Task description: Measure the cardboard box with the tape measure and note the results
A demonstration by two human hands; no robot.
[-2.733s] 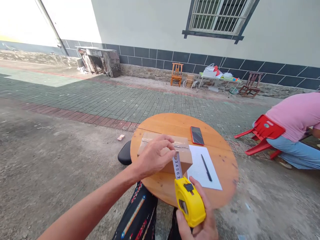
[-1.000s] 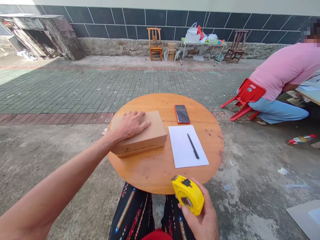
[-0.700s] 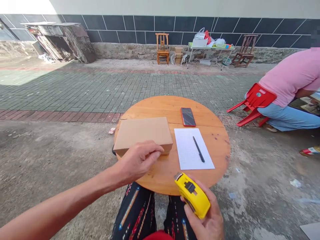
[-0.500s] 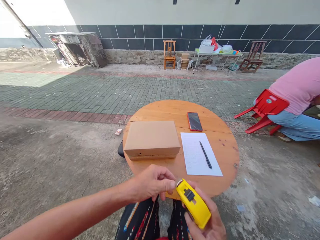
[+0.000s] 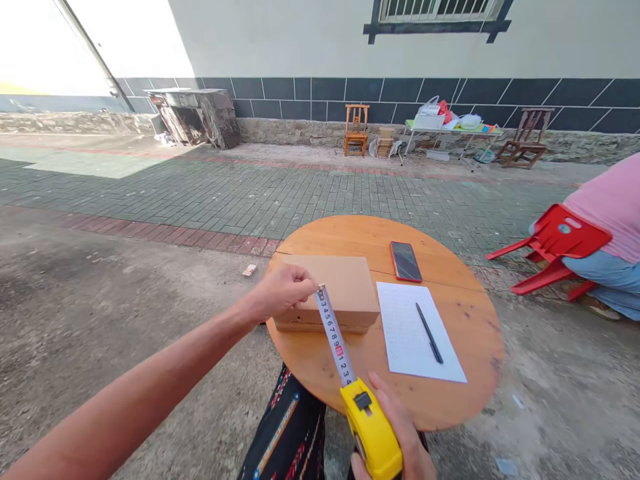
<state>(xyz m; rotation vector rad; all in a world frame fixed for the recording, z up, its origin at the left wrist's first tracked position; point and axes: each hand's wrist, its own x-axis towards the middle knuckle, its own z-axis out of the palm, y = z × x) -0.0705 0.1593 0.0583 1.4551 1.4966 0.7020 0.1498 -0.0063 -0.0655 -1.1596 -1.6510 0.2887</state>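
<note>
My right hand [image 5: 400, 427] is wrapped round a yellow tape measure [image 5: 373, 427] below the near edge of the round wooden table [image 5: 440, 260]. Its white blade [image 5: 333, 337] sticks out toward the upper left, with printed numbers facing up. At the blade's metal end, my left hand [image 5: 287, 290] is closed in a pinch, holding the tip over a closed cardboard box [image 5: 345, 280]. The left hand covers part of the box's left side. To the box's right lies a sheet of paper [image 5: 405, 340] with a black pen [image 5: 429, 333] on it.
A phone with a red edge [image 5: 405, 261] lies behind the paper. At right, a person in a pink top [image 5: 613, 200] sits on a red plastic chair [image 5: 560, 233]. By the far wall stand a wooden chair [image 5: 356, 130] and a folding table [image 5: 413, 127] holding bags.
The blade has been drawn out of the tape measure. My left hand has moved up and left over the box with its tip. The view has tilted upward.
</note>
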